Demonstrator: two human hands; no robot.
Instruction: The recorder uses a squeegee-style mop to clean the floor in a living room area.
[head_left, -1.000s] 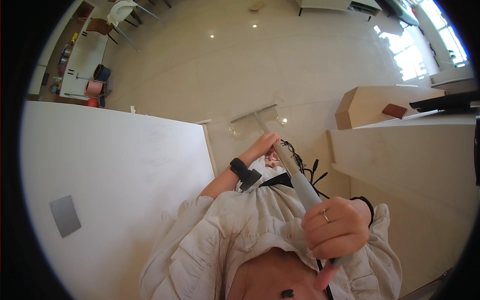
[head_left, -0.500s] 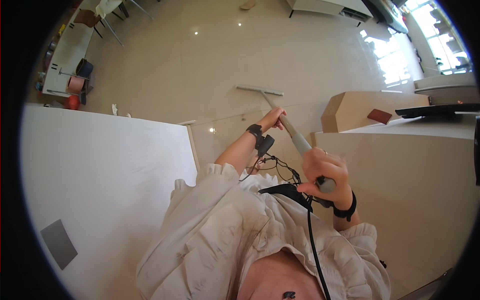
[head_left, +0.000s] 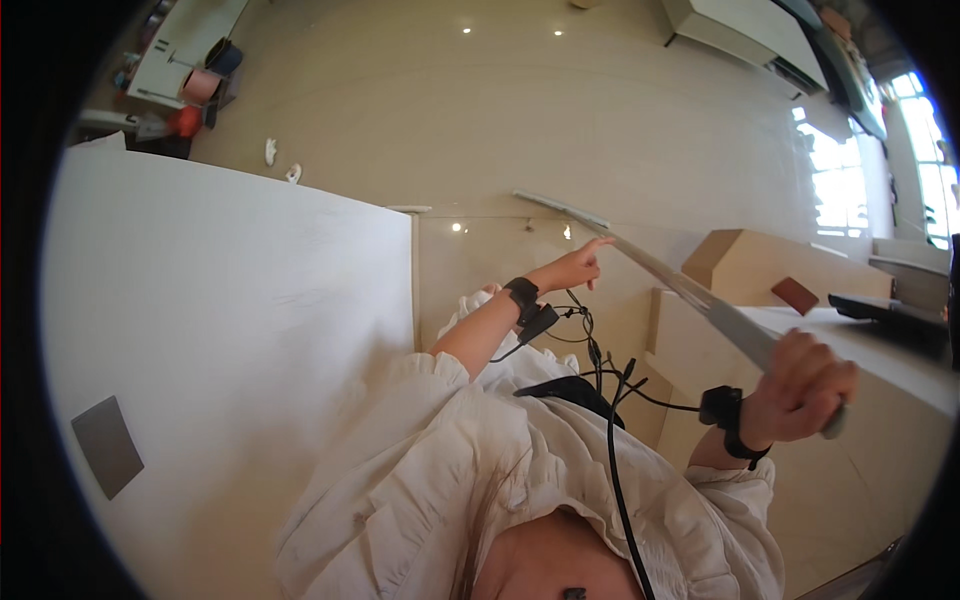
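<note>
The right grip (head_left: 800, 385) is clenched on the handle of the mop (head_left: 665, 272), swung farther right than before. The left grip (head_left: 572, 268), earlier wrapped round the pole, has released, index finger extended beside it. The mop's head (head_left: 562, 207) lies on the floor (head_left: 430, 110). Beyond, a pink tub-like thing (head_left: 200, 87) hides its contents.

Opens onto a glossy beige floor (head_left: 400, 110), marked by small light spots (head_left: 467, 31) and glare (head_left: 838, 190) near a window (head_left: 934, 185) at right. Bounded at left by a white wall (head_left: 250, 290) bearing a grey plate (head_left: 108, 447); furnished above with a white cabinet (head_left: 742, 32).
</note>
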